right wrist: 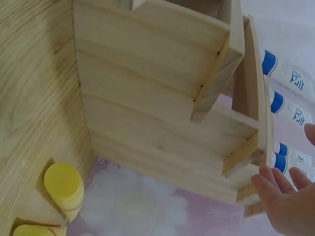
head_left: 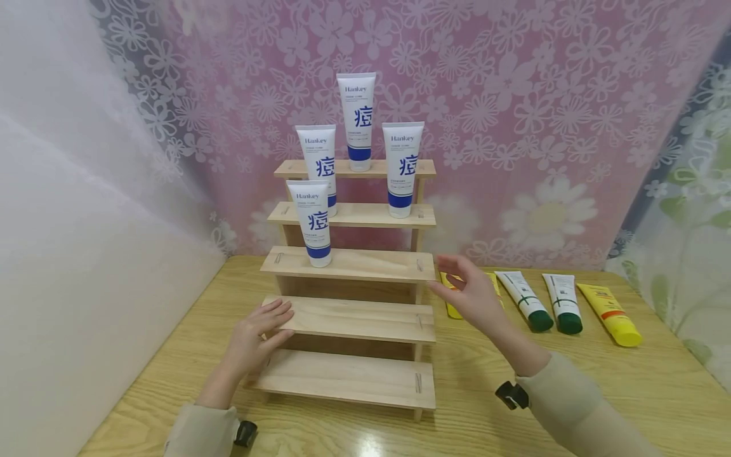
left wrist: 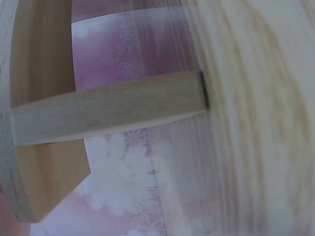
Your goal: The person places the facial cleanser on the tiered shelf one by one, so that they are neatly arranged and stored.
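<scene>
A stepped wooden stand (head_left: pixel 348 383) with several tiers stands on the table. My left hand (head_left: pixel 251 336) rests on the left end of its second tier from the bottom, fingers on top, thumb near the front edge. My right hand (head_left: pixel 471 295) is at the right end of the middle tier (head_left: pixel 371 263), fingers extended and holding nothing. White-and-blue squeeze tubes stand cap-down: one on the top tier (head_left: pixel 358 120), two on the tier below (head_left: pixel 404 168) (head_left: pixel 311 149), one at the left of the middle tier (head_left: pixel 311 222). The left wrist view shows bare wood (left wrist: pixel 266 118), the left fingers hidden.
On the table (head_left: pixel 480 393), right of the stand, lie two white tubes with green caps (head_left: pixel 521 295) (head_left: pixel 562 298) and a yellow tube (head_left: pixel 608 311). More yellow (head_left: pixel 454 311) shows partly behind my right hand. A flowered pink cloth (head_left: pixel 485 95) hangs behind; a white wall (head_left: pixel 103 222) borders the left.
</scene>
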Motion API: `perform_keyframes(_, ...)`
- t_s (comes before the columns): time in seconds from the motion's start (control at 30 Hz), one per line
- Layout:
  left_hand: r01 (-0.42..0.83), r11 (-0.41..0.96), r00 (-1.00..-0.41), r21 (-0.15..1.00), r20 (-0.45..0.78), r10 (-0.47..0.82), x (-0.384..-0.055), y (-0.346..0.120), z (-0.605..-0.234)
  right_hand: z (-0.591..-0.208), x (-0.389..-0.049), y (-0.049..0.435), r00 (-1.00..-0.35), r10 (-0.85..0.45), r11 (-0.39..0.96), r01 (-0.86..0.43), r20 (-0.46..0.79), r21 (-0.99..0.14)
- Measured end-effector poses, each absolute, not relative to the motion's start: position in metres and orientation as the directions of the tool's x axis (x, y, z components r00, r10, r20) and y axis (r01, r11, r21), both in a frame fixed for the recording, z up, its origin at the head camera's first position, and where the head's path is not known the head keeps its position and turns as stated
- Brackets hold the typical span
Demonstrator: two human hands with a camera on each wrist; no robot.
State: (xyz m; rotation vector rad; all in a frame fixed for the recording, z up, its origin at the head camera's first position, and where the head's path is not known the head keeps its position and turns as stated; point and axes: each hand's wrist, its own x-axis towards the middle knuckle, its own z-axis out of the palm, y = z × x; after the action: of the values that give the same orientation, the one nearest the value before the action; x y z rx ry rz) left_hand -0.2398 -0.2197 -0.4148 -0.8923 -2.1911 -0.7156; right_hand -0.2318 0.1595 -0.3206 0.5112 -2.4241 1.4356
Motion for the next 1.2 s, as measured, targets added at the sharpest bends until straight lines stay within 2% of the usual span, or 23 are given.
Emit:
perform_keyframes(0.53,0.756,0.618,-0.535,0.214,0.745,0.398,-0.24,-0.22,-0.413,-0.345,-0.243,0.193,-0.93,-0.129,0.536,-0.357,0.343,-0.765)
perform_keyframes(0.9,0.75,0.625,-0.546,0.216,0.735,0.402,-0.24,-0.22,-0.414,-0.372,-0.269,0.211,-0.983,-0.07,0.631,-0.174,0.168,-0.756)
perform_keyframes(1.2,0.75,0.621,-0.553,0.227,0.731,0.401,-0.24,-0.221,-0.415,-0.394,-0.298,0.224,-0.988,-0.044,0.658,-0.142,0.151,-0.74)
